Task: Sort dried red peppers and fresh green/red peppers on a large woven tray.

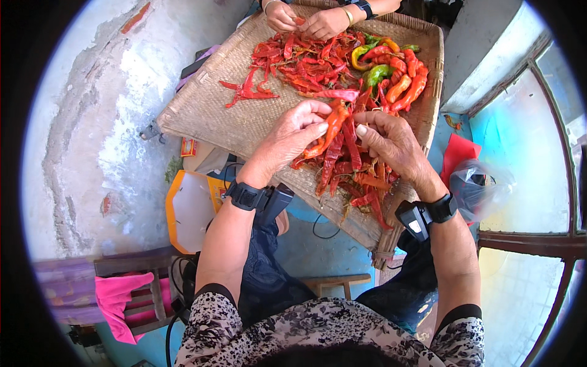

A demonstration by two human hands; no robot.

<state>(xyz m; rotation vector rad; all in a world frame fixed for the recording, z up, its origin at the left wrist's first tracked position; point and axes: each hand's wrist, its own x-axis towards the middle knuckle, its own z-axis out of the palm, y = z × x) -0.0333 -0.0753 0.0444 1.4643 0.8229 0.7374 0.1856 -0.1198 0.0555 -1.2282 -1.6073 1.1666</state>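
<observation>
Above the near part of a square woven tray (208,110), the left hand (287,139) is curled, its thumb and fingers closed round 1 orange-red pepper (335,124), which stands tilted over other peppers. The right hand (394,145) is just beside it, half curled, with thumb and forefinger near each other; the view is too poor to tell whether those fingertips have hold of anything. Below both hands lies a heap of wrinkled red peppers (348,164), reaching toward the tray's near corner. Farther back, a spread of dark red peppers (312,67) covers the middle, and plumper peppers (400,88), red and orange with a few green, fill the far right part. At the far edge, a co-worker's 2 hands (326,24) meet over the spread. 2 black wrist devices (247,196) are strapped to the person's wrists. To the left is an orange-rimmed box (173,211); to the right, a clear plastic bag (480,191) sits beside a red sheet (460,154).
</observation>
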